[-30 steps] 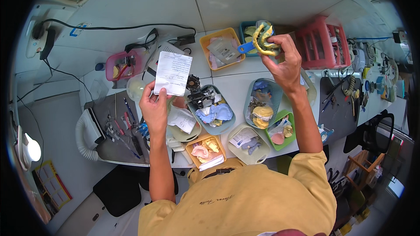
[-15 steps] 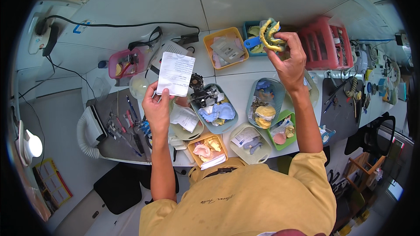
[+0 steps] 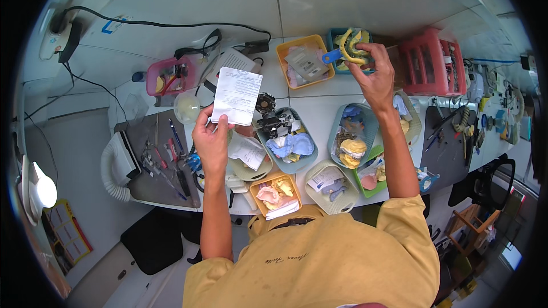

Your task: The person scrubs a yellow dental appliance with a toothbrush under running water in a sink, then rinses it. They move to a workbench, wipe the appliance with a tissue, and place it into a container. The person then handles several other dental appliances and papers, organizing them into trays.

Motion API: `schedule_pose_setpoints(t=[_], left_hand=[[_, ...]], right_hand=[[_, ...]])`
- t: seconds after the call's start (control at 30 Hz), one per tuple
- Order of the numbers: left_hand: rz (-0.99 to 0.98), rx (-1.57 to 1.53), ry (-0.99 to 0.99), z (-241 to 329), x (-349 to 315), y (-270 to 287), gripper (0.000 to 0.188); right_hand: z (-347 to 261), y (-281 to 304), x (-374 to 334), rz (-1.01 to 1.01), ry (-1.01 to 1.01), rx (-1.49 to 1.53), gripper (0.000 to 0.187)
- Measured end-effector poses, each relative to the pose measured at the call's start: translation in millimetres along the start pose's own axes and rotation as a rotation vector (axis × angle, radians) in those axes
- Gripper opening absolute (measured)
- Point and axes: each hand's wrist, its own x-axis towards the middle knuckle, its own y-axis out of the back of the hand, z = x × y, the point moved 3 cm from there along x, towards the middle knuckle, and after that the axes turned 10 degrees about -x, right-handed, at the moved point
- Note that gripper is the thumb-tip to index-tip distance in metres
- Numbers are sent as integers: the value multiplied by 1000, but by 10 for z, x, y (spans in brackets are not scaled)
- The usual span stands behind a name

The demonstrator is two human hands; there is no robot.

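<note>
My left hand (image 3: pixel 210 140) is closed on a folded white paper slip (image 3: pixel 235 96) with printing on it, held upright above the bench. My right hand (image 3: pixel 375 82), raised at the back right, pinches a dental impression tray (image 3: pixel 353 47). The tray has a blue handle (image 3: pixel 331 56) pointing left and yellow impression material in a horseshoe shape. Behind it stands a teal basket (image 3: pixel 337 37), partly hidden. Below the slip, a black articulator (image 3: pixel 279 122) rests on a blue-grey basket (image 3: pixel 292 165) holding blue and yellow pieces.
Around the hands stand a yellow basket (image 3: pixel 282 57), an orange basket (image 3: pixel 256 197) with pink and yellow pieces, a pale basket (image 3: pixel 337 208), a green basket (image 3: pixel 371 193) and a pink drawer unit (image 3: pixel 419 63). Hand tools lie on a dark mat (image 3: pixel 151 131) at left.
The view has shifted slightly, so the bench appears farther right. The impression tray has turned a little in my right hand. Both hands keep their hold.
</note>
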Motion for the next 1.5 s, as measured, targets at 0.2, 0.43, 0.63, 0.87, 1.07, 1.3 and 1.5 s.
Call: schedule_pose_setpoints(t=[0.2, 0.43, 0.63, 0.87, 1.07, 1.3, 1.5], left_hand=[[-19, -38, -12, -23, 16, 50, 27], [4, -57, -16, 64, -83, 67, 26], [-3, -22, -62, 40, -52, 180, 26], [-177, 407, -331, -26, 775, -531, 30], [-321, 894, -442, -407, 1422, -957, 41], [-503, 915, -455, -684, 1476, -1395, 45], [-729, 1227, -584, -927, 1762, -1435, 54]], right_hand=[[60, -438, 1, -185, 62, -157, 37], [160, -915, -96, -317, 219, -440, 43], [-22, -285, -253, -212, 126, -304, 42], [-125, 1084, -1150, -71, -143, -185, 32], [-257, 1817, -2183, 58, -308, -268, 27], [-635, 1654, -3238, 52, -416, -122, 25], [-886, 1416, -3579, -38, -427, 37, 28]])
